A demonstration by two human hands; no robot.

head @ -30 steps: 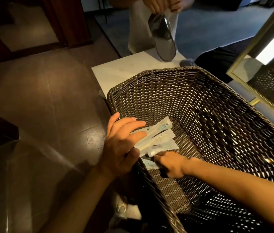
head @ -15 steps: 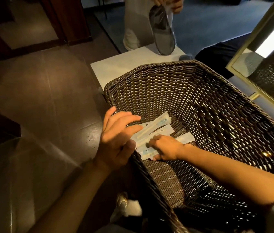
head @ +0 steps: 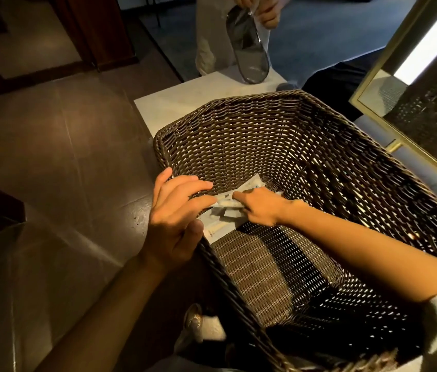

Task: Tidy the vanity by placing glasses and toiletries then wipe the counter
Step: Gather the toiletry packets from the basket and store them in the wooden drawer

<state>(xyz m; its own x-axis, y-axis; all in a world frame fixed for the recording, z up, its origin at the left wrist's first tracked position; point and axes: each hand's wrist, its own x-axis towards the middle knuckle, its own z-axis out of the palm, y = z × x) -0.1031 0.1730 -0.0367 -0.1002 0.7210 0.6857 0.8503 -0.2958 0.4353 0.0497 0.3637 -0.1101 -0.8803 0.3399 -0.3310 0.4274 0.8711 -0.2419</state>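
Note:
A large dark wicker basket (head: 306,124) fills the middle of the view. Several flat white toiletry packets (head: 220,226) lie bunched against its left inner wall. My left hand (head: 174,224) rests over the basket's left rim, fingers spread, fingertips touching the packets. Inside the basket, my right hand (head: 257,208) has its fingers closed around some of the packets. Part of the pile is hidden under both hands.
The basket stands on a white counter (head: 174,106) that ends at the left above a dark tiled floor (head: 59,167). A gold-framed mirror (head: 405,84) rises at the right. Beyond the counter another person's hands hold a slipper in a clear bag (head: 249,49).
My right hand has slid left and further away across the basket floor, gathering the packets toward my left hand. The left hand stays on the rim. The view has shifted slightly.

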